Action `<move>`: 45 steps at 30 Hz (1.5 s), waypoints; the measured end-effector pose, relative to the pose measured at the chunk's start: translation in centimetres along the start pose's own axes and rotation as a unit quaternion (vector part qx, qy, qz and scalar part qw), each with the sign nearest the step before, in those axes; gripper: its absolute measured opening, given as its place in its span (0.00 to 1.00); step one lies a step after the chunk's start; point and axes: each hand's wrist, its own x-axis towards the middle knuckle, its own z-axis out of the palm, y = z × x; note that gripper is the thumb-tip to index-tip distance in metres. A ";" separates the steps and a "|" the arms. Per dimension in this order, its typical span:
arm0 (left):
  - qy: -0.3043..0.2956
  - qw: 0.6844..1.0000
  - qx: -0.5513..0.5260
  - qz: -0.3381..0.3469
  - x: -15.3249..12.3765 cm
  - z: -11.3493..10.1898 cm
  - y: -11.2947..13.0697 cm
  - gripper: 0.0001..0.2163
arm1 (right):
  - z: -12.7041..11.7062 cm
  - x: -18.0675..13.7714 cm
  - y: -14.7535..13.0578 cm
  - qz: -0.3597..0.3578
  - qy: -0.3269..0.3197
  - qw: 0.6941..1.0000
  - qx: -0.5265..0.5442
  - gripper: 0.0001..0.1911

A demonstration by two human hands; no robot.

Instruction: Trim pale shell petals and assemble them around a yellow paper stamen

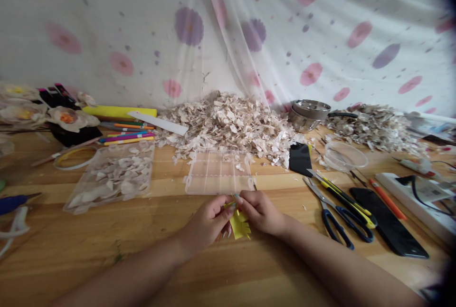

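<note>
Both my hands meet low over the wooden table (89,250), just in front of an empty clear compartment box (218,172). My left hand (207,224) and my right hand (261,213) pinch a small piece of yellow paper (239,225) with a fringed, cut edge. The fingers of both hands are curled closed on its upper end, and the paper hangs down between them.
A clear tray of pale flakes (113,174) lies to the left. A big heap of flakes (228,121) sits behind the box. On the right lie blue-handled scissors (337,216), yellow-handled scissors (342,193), a black phone (388,224), a power strip (420,197) and a metal pot (309,112). Coloured pens (124,136) lie at the back left.
</note>
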 end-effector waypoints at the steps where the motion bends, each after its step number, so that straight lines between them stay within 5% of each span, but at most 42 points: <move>1: -0.002 1.000 0.000 0.002 0.0 0.0 0.0 0.21 | 0.1 0.0 0.0 0.012 -0.003 1.000 0.020 0.24; 6: 0.001 1.000 0.008 -0.003 -0.1 0.0 0.0 0.20 | 0.0 0.0 0.1 0.021 -0.007 0.995 0.097 0.27; 10: 0.007 1.000 0.010 -0.004 -0.1 -0.2 -0.2 0.19 | -1.2 -0.1 0.4 -0.038 0.024 0.998 0.050 0.24; 19: 0.001 1.000 -0.001 -0.008 0.0 0.0 0.3 0.20 | -1.7 -0.1 0.6 -0.141 -0.026 0.982 -0.121 0.13; 33: -0.025 1.000 0.003 -0.006 0.0 0.0 -0.1 0.18 | -0.5 -0.4 0.2 -0.020 -0.027 0.998 -0.056 0.25; 37: -0.016 1.000 -0.005 -0.011 0.1 -0.1 -0.4 0.17 | -1.5 -0.3 0.4 -0.090 -0.029 0.995 -0.036 0.29; 45: -0.011 1.000 -0.008 -0.006 0.1 -0.1 -0.3 0.17 | -2.0 -0.1 0.5 -0.178 0.000 0.969 -0.173 0.12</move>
